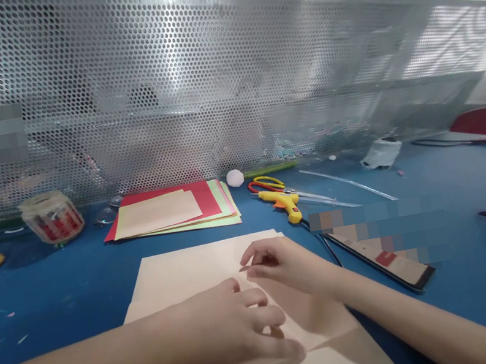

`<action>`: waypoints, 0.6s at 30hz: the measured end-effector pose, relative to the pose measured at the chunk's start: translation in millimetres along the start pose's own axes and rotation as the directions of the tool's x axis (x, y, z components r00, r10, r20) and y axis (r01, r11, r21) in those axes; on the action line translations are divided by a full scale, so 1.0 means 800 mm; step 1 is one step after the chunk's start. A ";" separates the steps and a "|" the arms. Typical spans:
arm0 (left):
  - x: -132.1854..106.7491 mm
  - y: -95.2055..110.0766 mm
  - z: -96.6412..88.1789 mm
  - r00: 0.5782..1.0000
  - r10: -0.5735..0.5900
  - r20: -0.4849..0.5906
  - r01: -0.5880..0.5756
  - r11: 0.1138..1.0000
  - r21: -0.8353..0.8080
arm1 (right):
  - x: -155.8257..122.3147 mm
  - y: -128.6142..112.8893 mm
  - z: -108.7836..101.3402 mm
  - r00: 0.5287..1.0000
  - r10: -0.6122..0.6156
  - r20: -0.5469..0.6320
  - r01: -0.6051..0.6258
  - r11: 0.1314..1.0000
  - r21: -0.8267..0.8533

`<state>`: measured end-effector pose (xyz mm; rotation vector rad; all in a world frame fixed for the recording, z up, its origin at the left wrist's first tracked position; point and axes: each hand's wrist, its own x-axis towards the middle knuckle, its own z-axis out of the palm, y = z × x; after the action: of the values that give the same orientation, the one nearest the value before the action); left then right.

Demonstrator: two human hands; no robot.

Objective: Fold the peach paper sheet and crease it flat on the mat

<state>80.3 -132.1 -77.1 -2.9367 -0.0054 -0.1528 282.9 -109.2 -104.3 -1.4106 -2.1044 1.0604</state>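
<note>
Cream-coloured paper sheets [192, 265], apparently more than one layer, lie on the blue table in front of me, with a raised edge or fold running across them. My left hand [234, 326] rests over the middle of the paper, palm down, its fingers apart and slightly bent. Farther up the sheet, my right hand [279, 263] has thumb and forefinger brought close together over the paper. A thin sliver shows at those fingertips, but what it is I cannot make out.
Behind the sheets lies a stack of coloured paper [208, 197]. A yellow glue gun [286, 202], scissors [266, 184], clear glue sticks [350, 182] and a long flat box [386, 257] are to the right. A glass jar [53, 220] stands left, before a perforated metal screen [188, 79].
</note>
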 end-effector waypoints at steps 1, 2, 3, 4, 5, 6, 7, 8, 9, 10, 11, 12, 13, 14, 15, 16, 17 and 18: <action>0.007 -0.001 0.006 1.000 0.013 -0.011 -0.013 1.000 -0.006 | 0.000 0.000 -0.001 1.000 0.000 0.011 0.000 1.000 0.013; 0.014 -0.002 0.013 1.000 0.020 -0.022 -0.020 1.000 -0.010 | 0.000 -0.001 -0.002 1.000 0.000 0.022 0.000 1.000 0.025; 0.021 -0.002 0.021 0.999 0.027 -0.035 -0.028 0.999 -0.017 | 0.000 0.000 -0.002 1.000 0.000 0.029 -0.001 0.999 0.034; 0.029 -0.001 0.028 0.998 0.034 -0.045 -0.036 0.999 -0.027 | 0.000 0.000 -0.003 0.999 0.002 0.034 -0.003 0.999 0.039; 0.038 0.000 0.034 0.998 0.038 -0.056 -0.040 0.998 -0.037 | 0.001 0.001 -0.003 0.999 0.003 0.038 -0.005 0.999 0.039; 0.046 0.001 0.039 0.997 0.042 -0.061 -0.045 0.998 -0.051 | 0.001 0.003 -0.003 0.999 0.004 0.042 -0.006 0.999 0.037; 0.055 0.003 0.041 0.997 0.041 -0.068 -0.046 0.997 -0.064 | 0.002 0.005 -0.003 0.999 0.003 0.046 -0.004 0.999 0.033; 0.064 0.005 0.042 0.997 0.038 -0.071 -0.044 0.996 -0.078 | 0.002 0.006 -0.003 0.999 -0.002 0.051 0.000 1.000 0.028; 0.072 0.007 0.041 0.997 0.031 -0.069 -0.037 0.995 -0.090 | 0.002 0.008 -0.004 0.998 -0.011 0.056 0.009 1.000 0.022; 0.080 0.010 0.040 0.998 0.017 -0.063 -0.023 0.995 -0.097 | 0.003 0.008 -0.005 0.998 -0.022 0.061 0.021 1.000 0.014; 0.088 0.013 0.038 0.999 0.004 -0.055 -0.009 0.995 -0.101 | 0.003 0.009 -0.006 0.997 -0.036 0.063 0.036 0.999 0.005; 0.094 0.015 0.037 0.999 -0.007 -0.044 0.002 0.995 -0.102 | 0.002 0.008 -0.007 0.997 -0.050 0.063 0.051 0.999 -0.006; 0.099 0.018 0.036 0.999 -0.014 -0.036 0.010 0.995 -0.101 | 0.002 0.008 -0.008 0.996 -0.065 0.061 0.066 0.998 -0.019; 0.104 0.021 0.036 0.999 -0.018 -0.030 0.015 0.995 -0.100 | 0.001 0.007 -0.008 0.995 -0.079 0.059 0.081 0.996 -0.030; 0.107 0.023 0.038 0.999 -0.022 -0.028 0.019 0.995 -0.100 | 0.000 0.006 -0.008 0.994 -0.093 0.055 0.095 0.995 -0.040; 0.108 0.025 0.039 0.999 -0.030 -0.031 0.026 0.994 -0.103 | 0.000 0.005 -0.008 0.993 -0.106 0.052 0.109 0.993 -0.048; 0.109 0.027 0.042 0.999 -0.039 -0.039 0.034 0.994 -0.108 | -0.001 0.003 -0.008 0.992 -0.120 0.048 0.123 0.991 -0.057; 0.108 0.028 0.044 0.997 -0.051 -0.050 0.045 0.993 -0.113 | -0.002 0.003 -0.007 0.990 -0.134 0.045 0.137 0.988 -0.065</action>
<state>170.0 -147.7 -106.8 -3.0448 -0.0622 -0.2458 288.5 -107.8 -102.2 -1.2652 -2.2499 0.9807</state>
